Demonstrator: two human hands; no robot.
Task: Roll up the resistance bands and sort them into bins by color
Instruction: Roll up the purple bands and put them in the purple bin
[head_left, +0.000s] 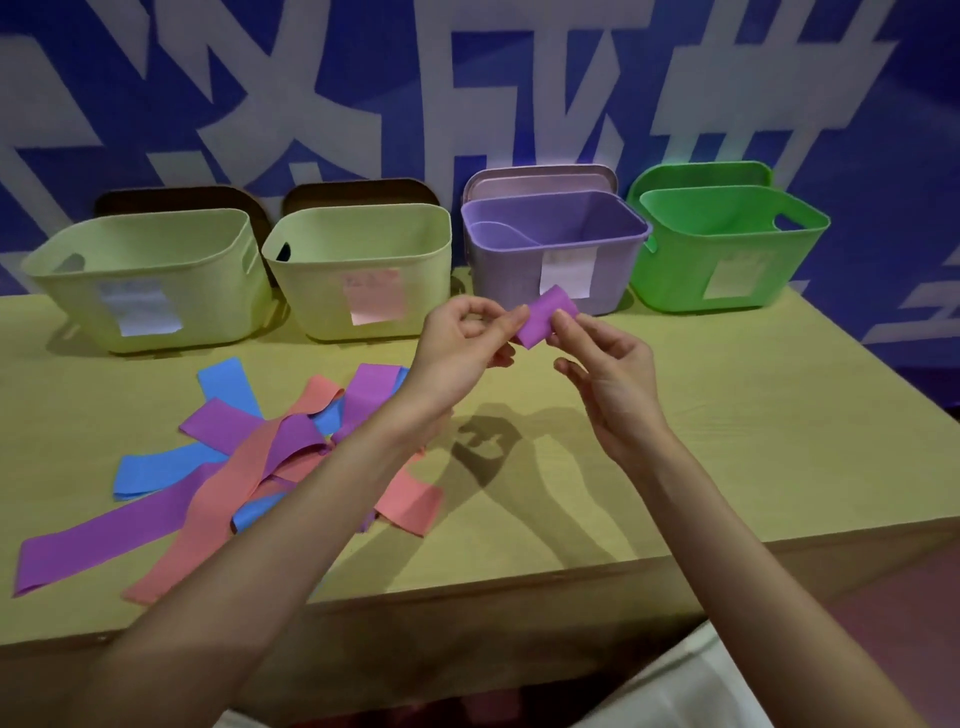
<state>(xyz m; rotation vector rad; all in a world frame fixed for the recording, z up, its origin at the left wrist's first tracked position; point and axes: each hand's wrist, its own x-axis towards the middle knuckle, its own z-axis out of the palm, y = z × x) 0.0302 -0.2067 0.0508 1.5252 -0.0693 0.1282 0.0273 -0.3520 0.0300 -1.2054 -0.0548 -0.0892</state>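
Note:
A rolled purple band (544, 317) is held in the air above the table, just in front of the purple bin (550, 249). My left hand (462, 348) pinches its left end and my right hand (602, 374) pinches its right end. On the table at the left lies a loose pile of flat bands (249, 457) in purple, pink and blue, overlapping each other. My left forearm crosses over the pile's right edge.
Along the back of the wooden table (727, 441) stand two pale yellow-green bins (150, 275) (363, 270), the purple bin and a green bin (727, 249), each with a paper label. The table's front edge runs below my arms. A blue wall with white shapes stands behind.

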